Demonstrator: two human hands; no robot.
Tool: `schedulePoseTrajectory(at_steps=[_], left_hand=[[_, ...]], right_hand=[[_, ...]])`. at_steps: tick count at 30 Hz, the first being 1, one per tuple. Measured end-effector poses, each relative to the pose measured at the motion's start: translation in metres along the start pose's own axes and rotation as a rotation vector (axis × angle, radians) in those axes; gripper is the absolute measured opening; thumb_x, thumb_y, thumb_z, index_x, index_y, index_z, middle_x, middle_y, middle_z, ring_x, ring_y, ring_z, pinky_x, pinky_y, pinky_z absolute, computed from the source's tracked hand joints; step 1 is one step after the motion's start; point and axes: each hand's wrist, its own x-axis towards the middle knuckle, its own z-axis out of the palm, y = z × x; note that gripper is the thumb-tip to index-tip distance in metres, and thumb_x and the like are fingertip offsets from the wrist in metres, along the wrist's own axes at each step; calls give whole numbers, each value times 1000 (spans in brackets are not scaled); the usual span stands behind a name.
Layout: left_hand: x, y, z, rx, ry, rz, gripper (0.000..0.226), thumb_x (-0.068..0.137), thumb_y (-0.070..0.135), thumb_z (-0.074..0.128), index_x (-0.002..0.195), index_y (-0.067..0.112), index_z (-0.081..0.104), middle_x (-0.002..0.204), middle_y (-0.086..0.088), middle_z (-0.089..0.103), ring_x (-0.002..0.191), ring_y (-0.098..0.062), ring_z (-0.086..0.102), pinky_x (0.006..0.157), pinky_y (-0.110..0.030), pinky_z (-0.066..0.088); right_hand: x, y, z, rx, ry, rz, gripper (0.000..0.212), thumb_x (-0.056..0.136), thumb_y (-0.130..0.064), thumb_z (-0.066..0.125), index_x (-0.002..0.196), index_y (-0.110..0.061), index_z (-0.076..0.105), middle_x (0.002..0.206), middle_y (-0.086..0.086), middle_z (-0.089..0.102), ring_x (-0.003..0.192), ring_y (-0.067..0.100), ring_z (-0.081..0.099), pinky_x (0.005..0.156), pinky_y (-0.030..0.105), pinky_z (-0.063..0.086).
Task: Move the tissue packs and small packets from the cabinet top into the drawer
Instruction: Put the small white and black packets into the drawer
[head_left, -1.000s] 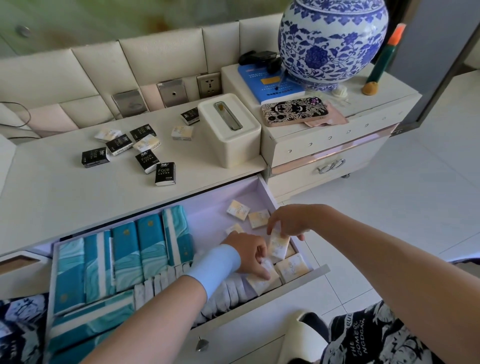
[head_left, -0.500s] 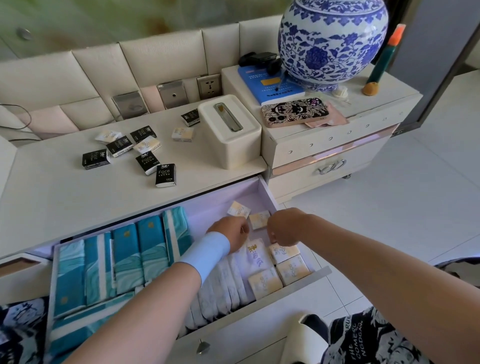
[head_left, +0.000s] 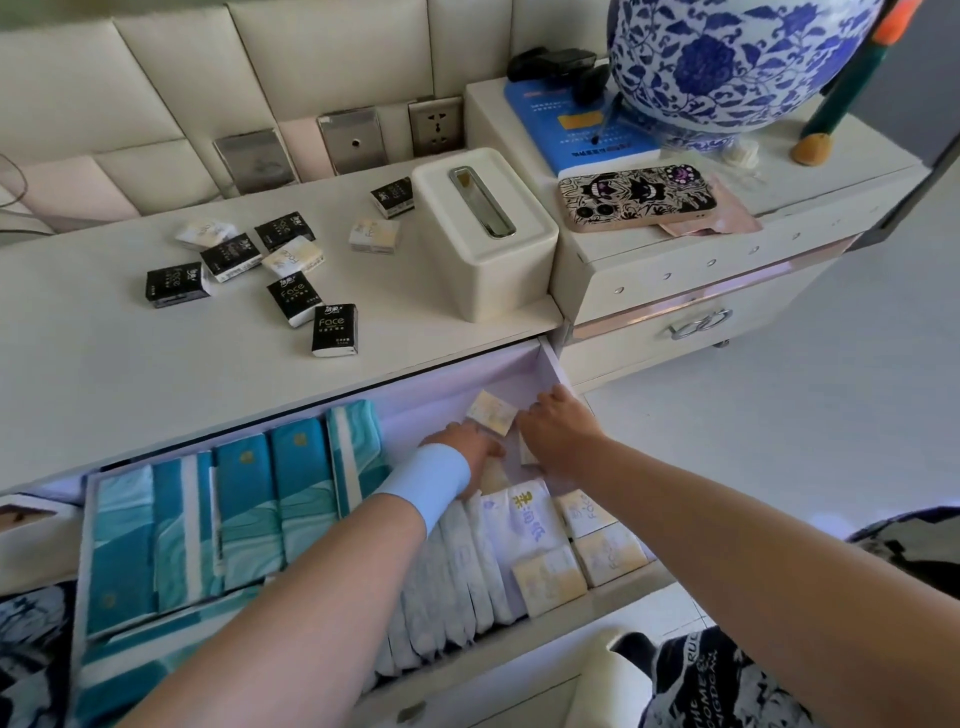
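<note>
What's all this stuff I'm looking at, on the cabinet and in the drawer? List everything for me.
black tissue packs: six, black, on the cabinet top
pale packets: three, cream, among the black ones
tissue box: one, cream, right end of the cabinet top
teal tissue packs: several, teal and white, left in the drawer
white pouches: a row, white, middle of the drawer
cream packets: several, right in the drawer
vase: one, blue and white, on the nightstand
phone: one, patterned case, nightstand
blue book: one, under the vase's edge
left hand: pale blue wristband, in the drawer
right hand: in the drawer, at a cream packet
</note>
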Motion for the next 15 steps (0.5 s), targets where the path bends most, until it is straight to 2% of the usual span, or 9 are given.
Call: schedulePoseTrajectory(at_steps=[5, 7, 9, 12, 15], left_hand=[[1, -8, -2, -96, 24, -93, 52, 79, 19, 74, 127, 26, 54, 137, -7, 34, 114, -33, 56, 95, -36, 48], [-2, -15, -3, -183, 38, -96, 42, 82, 26, 71, 120, 23, 53, 131, -6, 48, 104, -30, 58, 87, -33, 48], [-9, -22, -4, -288, 81, -94, 29, 89, 29, 63, 115, 27, 51, 124, -4, 58, 96, -27, 56, 80, -30, 44], [-21, -24, -10, -339, 233, -86, 30, 96, 26, 47, 125, 32, 50, 126, -1, 59, 107, -27, 55, 85, -32, 44], [-33, -25, -13, -341, 380, -37, 38, 98, 23, 41, 134, 30, 48, 132, -4, 54, 122, -27, 46, 98, -39, 41]], right_hand=[[1, 8, -8, -2, -24, -78, 31, 100, -21, 45, 127, -18, 60, 127, 6, 60, 120, 26, 54, 101, 36, 36], [2, 14, -17, 123, -48, -81, 36, 98, -19, 50, 133, -20, 57, 130, 6, 58, 120, 26, 56, 98, 35, 42], [-2, 19, -28, 377, -90, -29, 44, 96, -21, 55, 140, -22, 50, 133, 5, 58, 119, 26, 58, 92, 34, 47], [-17, 26, -46, 644, -141, -12, 51, 97, -23, 54, 145, -27, 37, 132, 6, 57, 111, 29, 59, 79, 30, 43], [-31, 28, -59, 803, -250, -4, 42, 96, -14, 45, 137, -24, 47, 123, 3, 56, 97, 22, 54, 65, 23, 43]])
